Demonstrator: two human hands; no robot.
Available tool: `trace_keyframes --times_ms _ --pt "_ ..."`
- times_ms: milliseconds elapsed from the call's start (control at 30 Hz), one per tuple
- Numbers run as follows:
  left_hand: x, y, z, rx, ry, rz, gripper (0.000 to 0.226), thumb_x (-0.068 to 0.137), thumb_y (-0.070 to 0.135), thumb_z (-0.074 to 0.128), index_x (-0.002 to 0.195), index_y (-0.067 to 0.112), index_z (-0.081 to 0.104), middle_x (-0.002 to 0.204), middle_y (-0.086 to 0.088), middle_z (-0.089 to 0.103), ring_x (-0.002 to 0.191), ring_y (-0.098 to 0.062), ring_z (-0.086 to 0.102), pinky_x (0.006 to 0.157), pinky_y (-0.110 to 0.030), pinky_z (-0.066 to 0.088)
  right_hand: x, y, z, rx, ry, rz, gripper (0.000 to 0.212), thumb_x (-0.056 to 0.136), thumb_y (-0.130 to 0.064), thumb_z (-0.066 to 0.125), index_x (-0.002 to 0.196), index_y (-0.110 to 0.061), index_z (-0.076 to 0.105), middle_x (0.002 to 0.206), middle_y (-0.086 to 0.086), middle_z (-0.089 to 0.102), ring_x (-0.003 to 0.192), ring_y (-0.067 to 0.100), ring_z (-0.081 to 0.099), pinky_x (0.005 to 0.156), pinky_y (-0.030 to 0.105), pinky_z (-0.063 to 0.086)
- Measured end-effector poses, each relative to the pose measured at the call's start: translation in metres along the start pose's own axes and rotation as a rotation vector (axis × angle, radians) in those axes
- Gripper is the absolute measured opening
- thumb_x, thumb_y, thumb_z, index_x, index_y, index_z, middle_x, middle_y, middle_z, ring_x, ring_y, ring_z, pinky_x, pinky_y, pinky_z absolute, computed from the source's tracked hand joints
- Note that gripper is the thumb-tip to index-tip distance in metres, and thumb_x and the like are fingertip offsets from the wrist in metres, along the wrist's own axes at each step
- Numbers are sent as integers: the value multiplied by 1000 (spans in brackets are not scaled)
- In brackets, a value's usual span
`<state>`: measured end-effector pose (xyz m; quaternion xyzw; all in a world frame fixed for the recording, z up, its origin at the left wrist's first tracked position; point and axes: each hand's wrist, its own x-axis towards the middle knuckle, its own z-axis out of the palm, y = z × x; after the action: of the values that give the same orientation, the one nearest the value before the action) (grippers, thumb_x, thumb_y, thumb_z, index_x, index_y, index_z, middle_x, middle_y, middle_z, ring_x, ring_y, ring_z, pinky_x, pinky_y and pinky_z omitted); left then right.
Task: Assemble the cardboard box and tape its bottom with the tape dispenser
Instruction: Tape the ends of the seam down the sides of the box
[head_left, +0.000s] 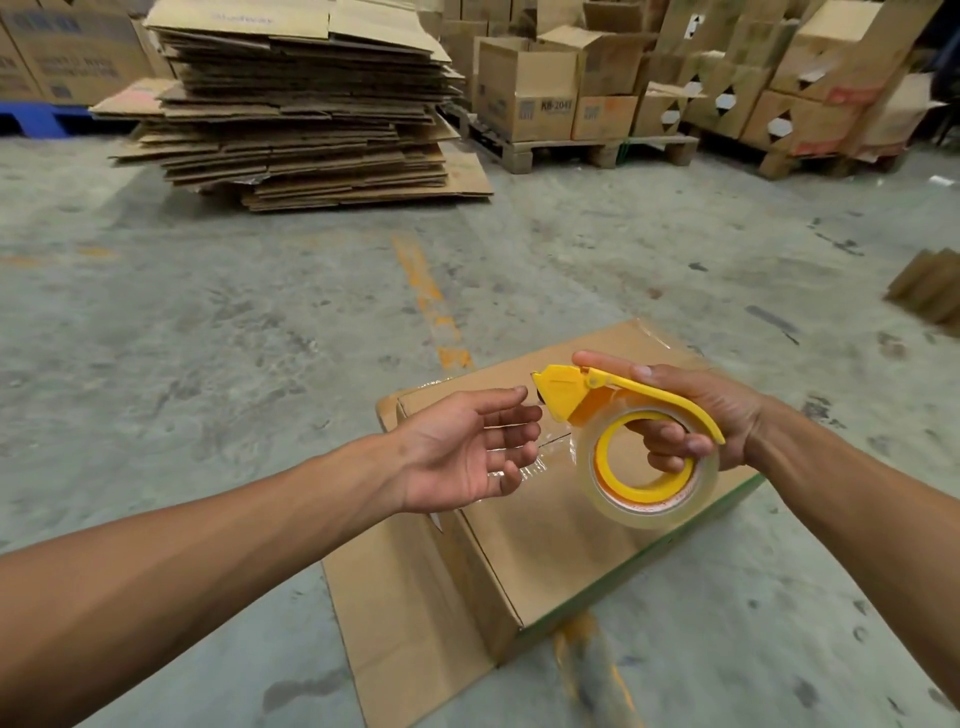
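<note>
A brown cardboard box (545, 545) stands on the concrete floor below my hands, its top flaps closed and clear tape shining along the seam. A loose flap spreads on the floor at its left. My right hand (696, 415) grips a yellow tape dispenser (613, 410) holding a roll of clear tape, fingers curled through the roll's core. My left hand (467, 452) hovers palm up just left of the dispenser's cutter head. Its fingers are relaxed, their tips near a loose strip of clear tape hanging below the cutter. I cannot tell whether they touch the tape.
A tall stack of flattened cardboard (301, 104) lies on the floor at the back left. Assembled boxes on wooden pallets (597, 145) fill the back right. A small folded cardboard piece (930, 283) sits at the right edge. A worn orange line (431, 301) crosses the floor.
</note>
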<state>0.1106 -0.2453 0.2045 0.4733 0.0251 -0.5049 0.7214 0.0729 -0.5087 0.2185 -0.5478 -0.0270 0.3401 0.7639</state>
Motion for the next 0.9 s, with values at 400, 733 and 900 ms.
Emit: trace_keyframes --times_ms 400,733,900 --pt "4 -1 3 35 -96 -108 8 85 19 65 86 12 64 82 -6 68 65 -13 64 48 -18 42 -19 1 -6 -44 -7 48 62 82 -38 77 139 -36 53 49 7 55 32 9 51 46 26 51" --pt "15 -4 -4 261 -117 -202 10 83 6 59 74 10 60 66 -2 56 50 -7 51 47 -19 47 -35 -1 11 -160 6 181 65 77 -40 80 137 -39 55 52 10 57 35 13 55 47 28 55" --pt "20 3 -22 349 -95 -223 7 73 3 63 75 8 59 65 -3 54 47 -6 50 45 -18 47 -45 -2 25 -207 25 231 59 79 -37 78 134 -39 58 58 13 62 41 16 60 50 30 57"
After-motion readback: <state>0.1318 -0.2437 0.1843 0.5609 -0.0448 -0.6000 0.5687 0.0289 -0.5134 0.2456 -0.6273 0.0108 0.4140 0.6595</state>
